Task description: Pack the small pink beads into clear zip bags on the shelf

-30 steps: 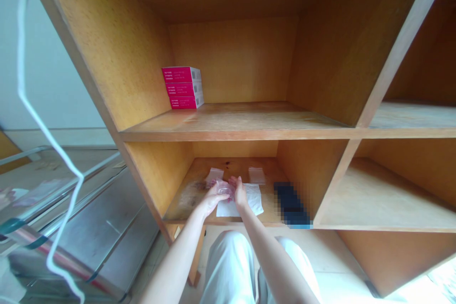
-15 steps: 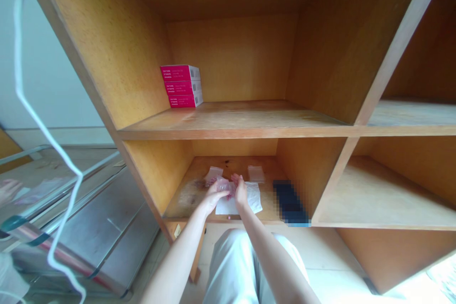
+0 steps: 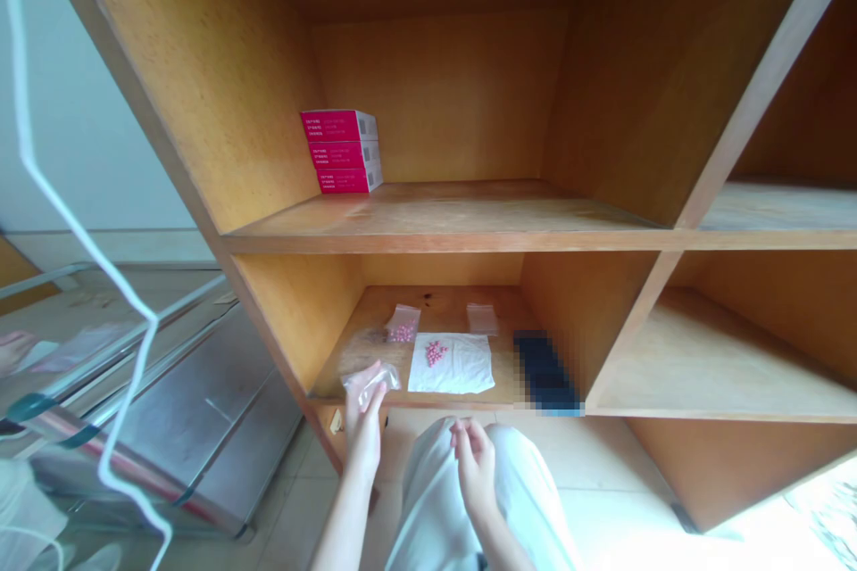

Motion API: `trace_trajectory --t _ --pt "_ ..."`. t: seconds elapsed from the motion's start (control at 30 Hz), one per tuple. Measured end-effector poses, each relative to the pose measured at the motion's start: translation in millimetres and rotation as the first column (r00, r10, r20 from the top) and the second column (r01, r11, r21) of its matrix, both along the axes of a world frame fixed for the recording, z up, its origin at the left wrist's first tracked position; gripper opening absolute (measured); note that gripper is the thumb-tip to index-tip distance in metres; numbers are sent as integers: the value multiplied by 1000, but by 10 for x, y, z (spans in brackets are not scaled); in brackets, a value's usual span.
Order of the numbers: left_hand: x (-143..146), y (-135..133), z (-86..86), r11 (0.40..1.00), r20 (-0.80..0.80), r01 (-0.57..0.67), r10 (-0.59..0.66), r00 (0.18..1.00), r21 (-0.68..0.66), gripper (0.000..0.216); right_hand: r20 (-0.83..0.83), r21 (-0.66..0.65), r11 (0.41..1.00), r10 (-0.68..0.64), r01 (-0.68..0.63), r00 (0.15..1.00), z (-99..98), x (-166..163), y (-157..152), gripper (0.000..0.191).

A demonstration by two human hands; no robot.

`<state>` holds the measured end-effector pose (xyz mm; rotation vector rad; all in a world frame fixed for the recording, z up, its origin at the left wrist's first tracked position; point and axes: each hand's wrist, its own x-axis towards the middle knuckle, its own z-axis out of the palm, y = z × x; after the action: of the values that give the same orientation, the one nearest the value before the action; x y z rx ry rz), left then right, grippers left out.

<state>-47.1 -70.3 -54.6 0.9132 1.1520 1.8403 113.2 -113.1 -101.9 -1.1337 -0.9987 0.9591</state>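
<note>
My left hand (image 3: 363, 410) is closed on a clear plastic bag (image 3: 383, 377) at the front left of the lower shelf. My right hand (image 3: 475, 461) hovers over my knees, fingers curled together; whatever they might hold is hidden. A small heap of pink pellets (image 3: 436, 354) lies on a creased white sheet (image 3: 467, 370) between and beyond my hands. Behind it to the left rests a small clear bag with pink pellets (image 3: 403, 330) inside. To the right lies another flat clear bag (image 3: 482, 319), with no pellets visible in it.
Three stacked pink boxes (image 3: 341, 153) stand on the upper shelf (image 3: 469, 212). A dark blurred-out object (image 3: 545, 375) occupies the lower compartment's right side. At left are a metal-framed cart (image 3: 201, 410) and a hanging white cable (image 3: 137, 384).
My hands have parted: the left went left with a clear bag, the right drew back over my knees. The heap on the sheet is uncovered; a lone pellet at the shelf edge is gone from view.
</note>
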Motion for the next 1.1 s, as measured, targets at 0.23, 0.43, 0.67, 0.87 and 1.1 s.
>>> trace_trajectory --t 0.23,0.43,0.67,0.87,1.1 --pt "-107 -267 130 991 264 126 -134 955 47 36 -128 -68 972 215 -225 968 280 -144 -34 32" --pt "342 -405 112 955 181 298 -291 939 -10 43 -314 -67 924 338 -376 887 643 -299 -31 32" --pt "384 -357 253 903 166 429 -421 892 -8 56 -316 -35 967 230 -253 921 746 -151 160 26" --pt "47 -77 524 841 58 526 -523 850 -127 52 -210 -19 966 248 -257 946 861 15 496 27" --pt "-22 110 651 835 52 544 -541 839 -80 53 -213 67 967 253 -244 944 1017 100 756 24"
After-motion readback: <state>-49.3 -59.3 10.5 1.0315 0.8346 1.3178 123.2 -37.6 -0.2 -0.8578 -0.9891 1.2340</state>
